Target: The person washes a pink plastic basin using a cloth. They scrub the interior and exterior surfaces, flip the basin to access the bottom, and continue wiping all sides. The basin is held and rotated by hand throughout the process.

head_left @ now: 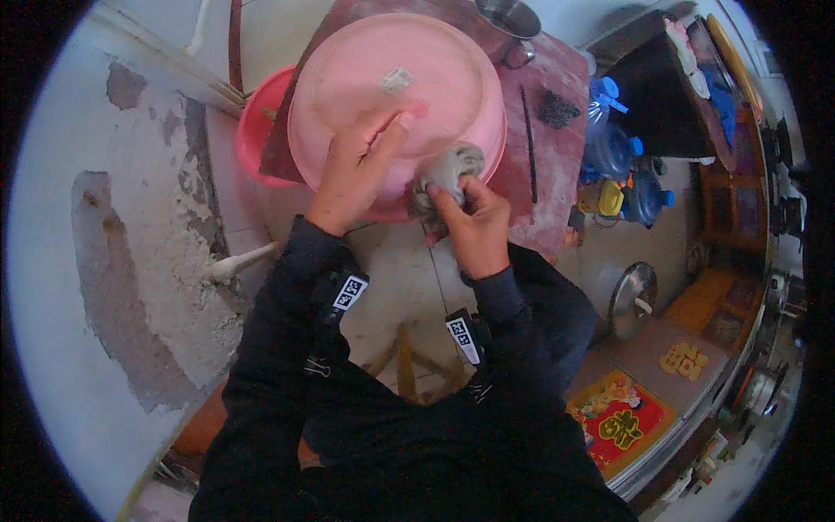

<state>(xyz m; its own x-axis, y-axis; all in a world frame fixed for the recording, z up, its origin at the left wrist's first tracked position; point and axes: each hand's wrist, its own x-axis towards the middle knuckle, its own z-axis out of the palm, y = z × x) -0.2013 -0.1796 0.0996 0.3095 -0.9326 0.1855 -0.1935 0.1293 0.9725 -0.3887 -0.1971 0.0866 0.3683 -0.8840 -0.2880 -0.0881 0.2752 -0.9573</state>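
At upper centre we press our left hand (355, 170) flat on the upturned pink basin (391, 87) to steady it on the table (557, 148), while our right hand (477, 222) pinches a grey cloth (448, 170) against its rim.

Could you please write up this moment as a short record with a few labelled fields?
Setting: reddish-brown table beside a peeling wall
Left hand: flat on the upturned pink basin
Right hand: gripping a grey cloth against the basin's rim
Nearby: red basin, metal cup, blue bottles
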